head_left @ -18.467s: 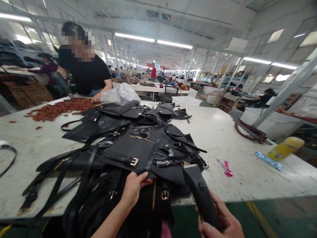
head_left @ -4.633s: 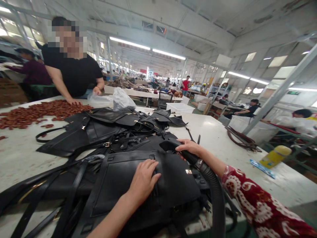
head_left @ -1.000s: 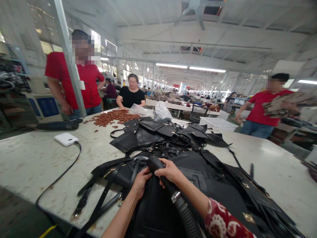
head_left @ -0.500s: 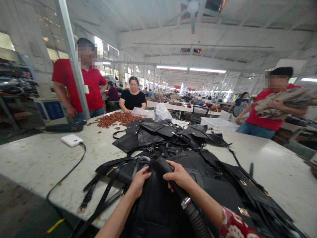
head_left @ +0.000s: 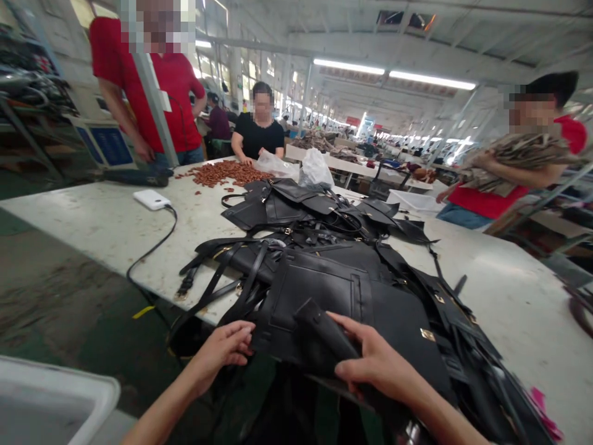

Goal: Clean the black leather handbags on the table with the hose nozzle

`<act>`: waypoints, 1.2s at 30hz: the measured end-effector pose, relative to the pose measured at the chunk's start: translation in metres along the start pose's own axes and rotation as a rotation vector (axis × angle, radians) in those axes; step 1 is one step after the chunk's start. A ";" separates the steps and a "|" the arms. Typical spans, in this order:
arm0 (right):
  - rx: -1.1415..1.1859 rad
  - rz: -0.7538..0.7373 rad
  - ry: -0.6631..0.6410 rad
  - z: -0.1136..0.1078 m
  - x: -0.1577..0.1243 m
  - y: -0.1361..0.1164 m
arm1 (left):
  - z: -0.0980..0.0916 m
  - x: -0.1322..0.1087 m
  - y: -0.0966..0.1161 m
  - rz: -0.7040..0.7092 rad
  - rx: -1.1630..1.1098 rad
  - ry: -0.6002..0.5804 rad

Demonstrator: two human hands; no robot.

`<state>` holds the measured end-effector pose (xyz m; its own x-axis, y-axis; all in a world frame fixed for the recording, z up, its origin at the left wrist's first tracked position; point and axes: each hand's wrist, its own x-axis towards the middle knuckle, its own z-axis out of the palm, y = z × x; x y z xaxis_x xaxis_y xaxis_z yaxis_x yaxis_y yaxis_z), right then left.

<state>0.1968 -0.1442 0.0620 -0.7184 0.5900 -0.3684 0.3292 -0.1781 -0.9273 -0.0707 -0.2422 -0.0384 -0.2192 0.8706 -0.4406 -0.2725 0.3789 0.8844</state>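
A black leather bag piece (head_left: 319,287) with stitched seams lies across a pile of black bags (head_left: 296,207) on the white table. My right hand (head_left: 370,355) is closed around the handle of a black hand tool (head_left: 324,330), its blunt end over the near edge of the bag piece. The tool's lower part runs out of sight below my wrist. My left hand (head_left: 227,346) is at the left edge of that piece, fingers curled and thumb and forefinger together. Whether they pinch the leather is not clear.
On the white table (head_left: 106,225) are a white power bank (head_left: 152,199) with a black cable, small brown pieces (head_left: 222,173), a dark power tool (head_left: 136,176) and a clear plastic bag (head_left: 316,167). A white bin (head_left: 109,386) stands lower left. Several people are around the table.
The view has tilted down and shifted. The bag piece now lies flatter on the pile. My left hand has moved out to its left edge; the tool has come nearer me.
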 end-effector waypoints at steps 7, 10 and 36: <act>-0.096 0.059 -0.095 0.043 0.002 0.030 | 0.019 0.002 -0.011 0.031 -0.151 -0.060; -0.119 0.069 -0.114 0.054 0.007 0.030 | 0.021 -0.003 -0.009 0.017 -0.230 -0.094; 0.128 -0.029 -0.131 0.034 0.064 0.003 | 0.035 0.033 0.010 0.209 -0.247 -0.171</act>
<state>0.1310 -0.1340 0.0332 -0.8031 0.4902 -0.3388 0.2325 -0.2657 -0.9356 -0.0477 -0.1989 -0.0390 -0.1396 0.9690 -0.2039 -0.4613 0.1186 0.8793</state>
